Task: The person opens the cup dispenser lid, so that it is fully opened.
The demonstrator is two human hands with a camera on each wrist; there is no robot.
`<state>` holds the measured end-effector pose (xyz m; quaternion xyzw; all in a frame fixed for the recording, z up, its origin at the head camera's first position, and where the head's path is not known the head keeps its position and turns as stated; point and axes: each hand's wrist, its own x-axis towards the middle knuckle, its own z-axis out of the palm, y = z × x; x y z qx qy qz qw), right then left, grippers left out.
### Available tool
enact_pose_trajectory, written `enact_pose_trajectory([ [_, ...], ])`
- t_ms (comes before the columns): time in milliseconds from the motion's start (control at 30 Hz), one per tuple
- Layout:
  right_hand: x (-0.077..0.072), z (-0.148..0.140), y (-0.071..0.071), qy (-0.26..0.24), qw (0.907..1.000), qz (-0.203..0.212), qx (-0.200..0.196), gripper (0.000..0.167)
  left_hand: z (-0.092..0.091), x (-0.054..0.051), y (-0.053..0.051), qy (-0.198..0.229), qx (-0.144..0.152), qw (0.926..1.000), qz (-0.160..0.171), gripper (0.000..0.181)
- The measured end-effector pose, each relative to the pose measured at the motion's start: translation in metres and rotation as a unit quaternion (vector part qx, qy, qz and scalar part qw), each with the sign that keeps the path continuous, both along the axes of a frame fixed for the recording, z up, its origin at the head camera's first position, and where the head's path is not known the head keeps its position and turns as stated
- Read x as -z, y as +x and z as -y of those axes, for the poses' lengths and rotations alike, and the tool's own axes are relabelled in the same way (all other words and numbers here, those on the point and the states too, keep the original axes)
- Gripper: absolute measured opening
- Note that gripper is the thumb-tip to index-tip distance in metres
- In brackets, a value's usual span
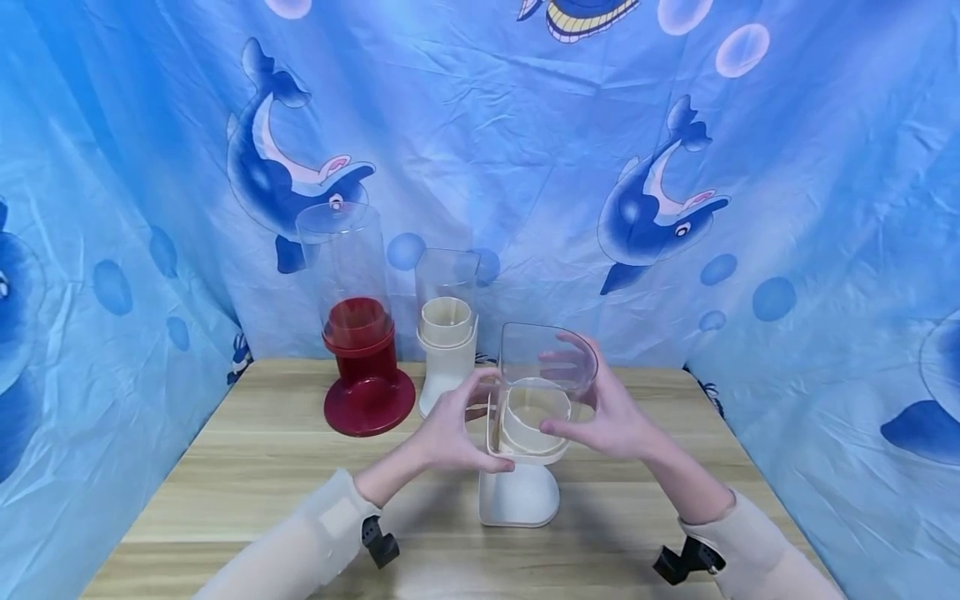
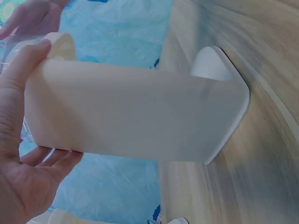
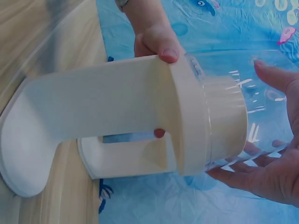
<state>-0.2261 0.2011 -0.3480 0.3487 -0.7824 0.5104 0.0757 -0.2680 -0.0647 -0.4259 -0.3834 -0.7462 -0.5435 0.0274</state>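
Wooden table (image 1: 300, 492); front stand (image 1: 521, 496), white, upright on it; left hand (image 1: 457, 429) grips its upper part, right hand (image 1: 611, 417) holds the clear cover (image 1: 525, 350) above. Risk: uneven sideways pressure could tip both.

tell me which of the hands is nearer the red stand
Left. The left hand grips the nearest white stand, to the right of the red stand; the right hand is farther right, around the clear tube.

The left hand (image 2: 21, 179) grips 1 white stand (image 2: 121, 112) at the end away from the wood-grain tabletop (image 2: 268, 144).
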Motion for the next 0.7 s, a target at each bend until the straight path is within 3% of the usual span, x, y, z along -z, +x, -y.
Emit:
enact_pose_trajectory([
  [300,0.002,-0.001,0.002,0.026,0.9974,-0.052,0.042,0.112,-0.003,-0.004,-0.003,-0.021,-0.016,0.9997,-0.001,0.112],
  [500,0.006,-0.001,-0.007,0.047,0.9920,-0.099,0.062,0.110,0.001,-0.003,-0.005,-0.032,-0.010,0.9994,-0.005,0.115],
  [700,0.007,-0.008,-0.024,-0.032,0.9950,-0.091,0.027,0.090,-0.003,-0.007,-0.003,-0.043,0.007,0.9990,-0.012,0.116],
])
